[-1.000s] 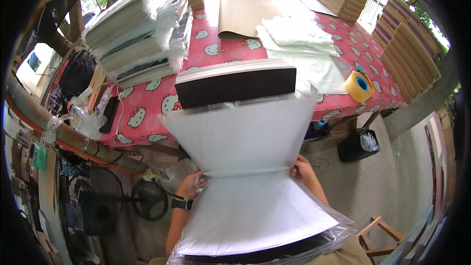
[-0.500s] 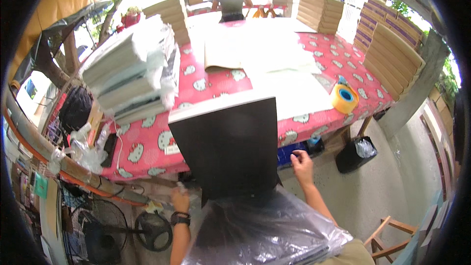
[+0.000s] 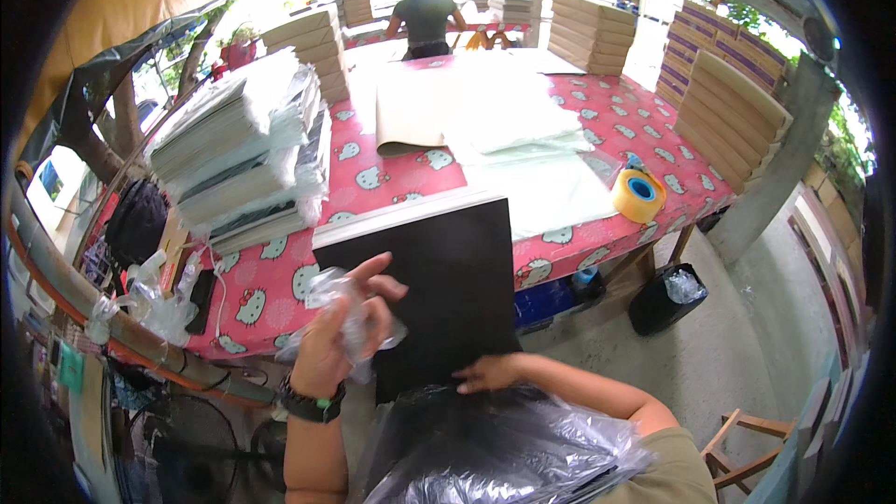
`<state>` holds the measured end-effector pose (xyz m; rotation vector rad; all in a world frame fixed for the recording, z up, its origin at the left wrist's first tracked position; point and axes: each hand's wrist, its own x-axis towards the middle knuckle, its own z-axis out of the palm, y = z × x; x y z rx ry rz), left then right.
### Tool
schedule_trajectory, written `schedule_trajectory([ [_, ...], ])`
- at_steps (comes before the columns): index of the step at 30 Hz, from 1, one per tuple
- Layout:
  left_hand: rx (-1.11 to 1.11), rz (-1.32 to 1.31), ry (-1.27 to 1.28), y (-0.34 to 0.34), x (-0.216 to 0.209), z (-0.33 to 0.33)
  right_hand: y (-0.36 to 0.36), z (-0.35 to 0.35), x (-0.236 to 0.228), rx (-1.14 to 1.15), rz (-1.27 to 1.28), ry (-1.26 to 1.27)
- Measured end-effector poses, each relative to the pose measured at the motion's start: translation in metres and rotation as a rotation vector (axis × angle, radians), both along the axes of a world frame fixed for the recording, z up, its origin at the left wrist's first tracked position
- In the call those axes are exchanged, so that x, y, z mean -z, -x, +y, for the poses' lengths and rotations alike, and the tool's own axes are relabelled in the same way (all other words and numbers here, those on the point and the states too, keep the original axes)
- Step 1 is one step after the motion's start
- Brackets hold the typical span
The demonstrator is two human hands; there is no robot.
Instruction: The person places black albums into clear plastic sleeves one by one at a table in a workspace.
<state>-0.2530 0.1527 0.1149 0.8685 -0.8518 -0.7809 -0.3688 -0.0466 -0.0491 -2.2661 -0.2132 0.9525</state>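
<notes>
A large flat black board (image 3: pixel 439 289) with a thick white edge leans between my lap and the table's near edge. In front of its left side, my left hand (image 3: pixel 341 331) is raised, closed around crumpled clear plastic film (image 3: pixel 350 303), with some fingers stretched out. My right hand (image 3: pixel 490 373) lies on the board's lower right part, fingers extended and holding nothing. Below it, clear plastic sheeting (image 3: pixel 504 439) covers something dark across my lap.
The table has a pink patterned cover (image 3: pixel 345 145). A plastic-wrapped stack (image 3: pixel 243 140) stands left; white sheets (image 3: pixel 551 191) and a yellow tape roll (image 3: pixel 639 194) lie right. Cardboard stacks (image 3: pixel 733 121) rise behind. A person (image 3: pixel 427 19) is at the far table; a black bin (image 3: pixel 667 299) stands below right.
My left hand has risen from beside the board to in front of it, carrying plastic film. My right hand has moved inward onto the board's lower part.
</notes>
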Motion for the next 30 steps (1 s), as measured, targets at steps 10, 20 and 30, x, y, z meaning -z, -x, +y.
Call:
schedule_trajectory([
  [10, -0.173, -0.126, -0.127, 0.01, 0.018, -0.034, -0.038, 0.033, -0.138, 0.652, -0.782, -0.934],
  [20, -0.58, -0.199, -0.283, 0.016, 0.03, -0.037, -0.031, 0.033, -0.121, 0.843, -0.81, -0.764],
  [30, -0.164, 0.573, 0.084, 0.015, 0.052, -0.011, -0.035, 0.022, -0.114, 0.85, -0.843, -0.83],
])
